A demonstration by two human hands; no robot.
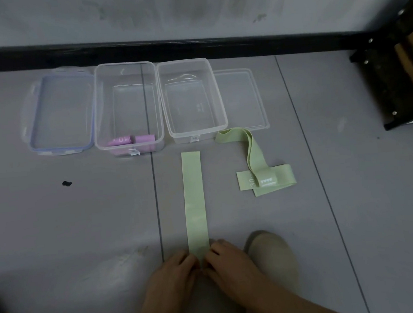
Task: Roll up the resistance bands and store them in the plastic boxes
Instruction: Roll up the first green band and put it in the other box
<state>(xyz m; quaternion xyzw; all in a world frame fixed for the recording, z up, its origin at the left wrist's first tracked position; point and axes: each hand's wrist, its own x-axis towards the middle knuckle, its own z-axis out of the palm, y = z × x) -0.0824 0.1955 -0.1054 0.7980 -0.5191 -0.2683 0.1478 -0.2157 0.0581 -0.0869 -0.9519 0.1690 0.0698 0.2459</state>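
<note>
A light green resistance band (194,201) lies flat and straight on the grey floor, running away from me. My left hand (171,275) and my right hand (230,265) both pinch its near end, fingertips meeting on it. A second green band (255,157) lies loose and twisted to the right, crossing a third green band (283,178). Two clear plastic boxes stand open by the wall: the left box (98,115) holds two rolled purple bands (132,139), the right box (216,96) holds nothing.
A blue-rimmed lid (61,148) lies left of the boxes and a clear lid (255,95) lies to their right. A dark shelf frame (389,75) stands at the far right. My grey shoe (273,247) rests beside my right hand.
</note>
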